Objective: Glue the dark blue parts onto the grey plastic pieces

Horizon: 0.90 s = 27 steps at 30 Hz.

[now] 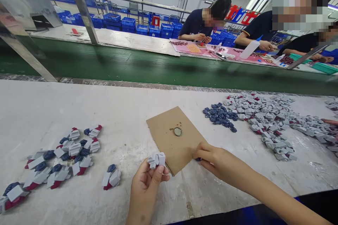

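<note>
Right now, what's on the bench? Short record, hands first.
left hand: holds grey part
right hand: pinches dark piece, mostly hidden, by cardboard
centre: cardboard flat on table, cap on it
blue pile: right of cardboard, beside grey pile
grey pile: some dark red showing
left group: grey, dark red and blue assemblies; nearby, lone assembly

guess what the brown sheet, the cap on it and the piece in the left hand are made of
Sheet: probably cardboard, matte, judging by its plain brown face.
Cap: likely metal, given its crimped rim and slight shine; its contents are unclear.
Piece in the left hand: seemingly molded plastic, smooth and pale grey with blocky edges, though resin is possible.
</note>
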Each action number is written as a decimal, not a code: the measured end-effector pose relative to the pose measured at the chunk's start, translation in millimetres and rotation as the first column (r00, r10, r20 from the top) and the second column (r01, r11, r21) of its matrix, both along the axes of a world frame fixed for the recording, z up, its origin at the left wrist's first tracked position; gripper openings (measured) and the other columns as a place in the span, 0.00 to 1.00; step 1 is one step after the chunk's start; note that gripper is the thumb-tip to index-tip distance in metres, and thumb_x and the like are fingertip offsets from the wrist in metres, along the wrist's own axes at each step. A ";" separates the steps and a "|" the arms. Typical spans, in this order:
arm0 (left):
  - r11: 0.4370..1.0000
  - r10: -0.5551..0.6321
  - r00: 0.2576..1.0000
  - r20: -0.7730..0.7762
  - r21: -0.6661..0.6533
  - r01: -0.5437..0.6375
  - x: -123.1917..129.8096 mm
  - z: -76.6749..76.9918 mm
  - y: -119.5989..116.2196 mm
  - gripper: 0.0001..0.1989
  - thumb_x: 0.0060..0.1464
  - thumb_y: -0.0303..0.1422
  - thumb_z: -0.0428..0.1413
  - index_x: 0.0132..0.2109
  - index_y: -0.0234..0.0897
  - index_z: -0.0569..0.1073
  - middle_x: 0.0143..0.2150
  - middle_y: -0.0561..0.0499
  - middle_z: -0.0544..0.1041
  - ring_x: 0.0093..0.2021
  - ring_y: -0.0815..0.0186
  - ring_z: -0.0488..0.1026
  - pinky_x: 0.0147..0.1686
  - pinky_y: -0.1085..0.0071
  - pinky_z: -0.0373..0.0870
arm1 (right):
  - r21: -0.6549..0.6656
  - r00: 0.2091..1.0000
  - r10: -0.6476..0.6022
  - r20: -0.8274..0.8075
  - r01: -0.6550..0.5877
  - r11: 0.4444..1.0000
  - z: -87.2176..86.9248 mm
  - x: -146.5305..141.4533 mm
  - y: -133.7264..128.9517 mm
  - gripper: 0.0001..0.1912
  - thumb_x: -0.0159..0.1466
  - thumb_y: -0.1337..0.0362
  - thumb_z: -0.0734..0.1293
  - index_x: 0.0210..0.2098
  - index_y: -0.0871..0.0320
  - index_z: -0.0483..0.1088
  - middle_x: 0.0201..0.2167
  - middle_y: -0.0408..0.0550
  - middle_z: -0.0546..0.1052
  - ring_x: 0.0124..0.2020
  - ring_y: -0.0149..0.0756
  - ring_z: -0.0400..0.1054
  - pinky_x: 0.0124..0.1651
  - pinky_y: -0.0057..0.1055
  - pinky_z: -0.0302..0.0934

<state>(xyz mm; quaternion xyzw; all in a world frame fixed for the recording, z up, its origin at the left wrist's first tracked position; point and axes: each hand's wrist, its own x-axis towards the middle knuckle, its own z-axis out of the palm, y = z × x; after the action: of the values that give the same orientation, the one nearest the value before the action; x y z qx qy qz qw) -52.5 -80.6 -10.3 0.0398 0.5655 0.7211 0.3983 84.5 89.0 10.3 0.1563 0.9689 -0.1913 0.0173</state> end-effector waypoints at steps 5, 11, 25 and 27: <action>1.000 0.000 1.000 0.031 -0.006 0.000 -0.8 -1.5 -0.8 0.15 0.43 0.40 0.63 0.36 0.34 0.77 0.24 0.53 0.76 0.26 0.70 0.71 0.28 0.77 0.71 | -0.162 0.973 -0.168 -0.156 0.143 0.976 2.7 -30.2 9.0 0.11 0.61 0.69 0.58 0.39 0.55 0.70 0.31 0.47 0.74 0.27 0.32 0.69 0.29 0.28 0.64; 1.000 0.018 0.997 0.070 -0.001 -0.018 -0.5 -4.8 -0.7 0.17 0.40 0.42 0.64 0.35 0.35 0.78 0.24 0.52 0.76 0.26 0.69 0.71 0.27 0.77 0.72 | -0.126 0.926 -0.309 -0.219 0.287 0.949 -14.1 -55.6 19.1 0.12 0.61 0.66 0.60 0.42 0.55 0.70 0.33 0.45 0.79 0.28 0.34 0.73 0.31 0.31 0.67; 1.000 0.029 0.992 0.126 0.005 -0.029 -0.8 -4.3 2.4 0.16 0.38 0.40 0.66 0.35 0.36 0.78 0.28 0.52 0.79 0.28 0.69 0.73 0.28 0.78 0.72 | -0.071 0.851 -0.208 -0.482 0.199 0.977 0.7 -56.1 4.1 0.11 0.62 0.67 0.61 0.42 0.54 0.73 0.38 0.48 0.78 0.37 0.37 0.73 0.33 0.33 0.70; 1.000 0.015 0.995 0.103 -0.011 -0.014 -0.6 -4.1 2.1 0.15 0.39 0.39 0.65 0.36 0.36 0.78 0.29 0.52 0.79 0.30 0.68 0.74 0.30 0.77 0.73 | -0.214 0.846 -0.282 -0.452 0.204 0.955 14.7 -56.2 -8.6 0.11 0.61 0.67 0.63 0.41 0.54 0.74 0.36 0.47 0.79 0.33 0.36 0.73 0.25 0.28 0.67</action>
<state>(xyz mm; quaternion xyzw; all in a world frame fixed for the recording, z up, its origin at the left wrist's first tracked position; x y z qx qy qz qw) -53.1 -78.5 -14.5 -0.0036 0.5482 0.7221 0.4220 28.3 80.4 25.1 0.2241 0.8970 -0.3007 -0.2341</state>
